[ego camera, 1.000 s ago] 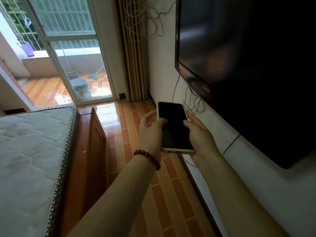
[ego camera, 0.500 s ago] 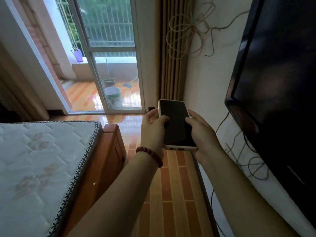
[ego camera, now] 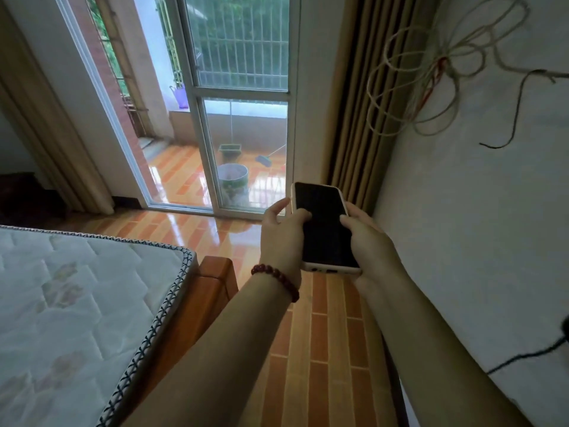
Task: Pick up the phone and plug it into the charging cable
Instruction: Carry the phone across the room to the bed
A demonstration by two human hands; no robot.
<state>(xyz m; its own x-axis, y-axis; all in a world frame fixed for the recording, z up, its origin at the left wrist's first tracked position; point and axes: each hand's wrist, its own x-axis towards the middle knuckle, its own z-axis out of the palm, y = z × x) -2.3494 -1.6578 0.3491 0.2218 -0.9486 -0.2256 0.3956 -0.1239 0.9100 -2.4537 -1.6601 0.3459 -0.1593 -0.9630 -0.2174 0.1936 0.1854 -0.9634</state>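
Observation:
A phone [ego camera: 323,224] with a dark screen and a pale case is held out in front of me, screen up, over the tiled floor. My left hand [ego camera: 281,238] grips its left edge, thumb on the screen; a red bead bracelet is on that wrist. My right hand [ego camera: 366,241] grips its right edge, thumb on the glass. The port end of the phone points toward me. A black cable [ego camera: 523,355] runs along the white wall at the lower right, apart from the phone; its plug end is out of sight.
A bare mattress [ego camera: 70,309] on a wooden bed frame [ego camera: 212,288] fills the lower left. A glass balcony door [ego camera: 243,118] and a tan curtain [ego camera: 366,97] stand ahead. Loose coiled wires [ego camera: 431,78] hang on the white wall at the right.
My view has swung left: the dark TV on the wall has left the frame and the balcony door now sits ahead. Both hands still hold the phone the same way.

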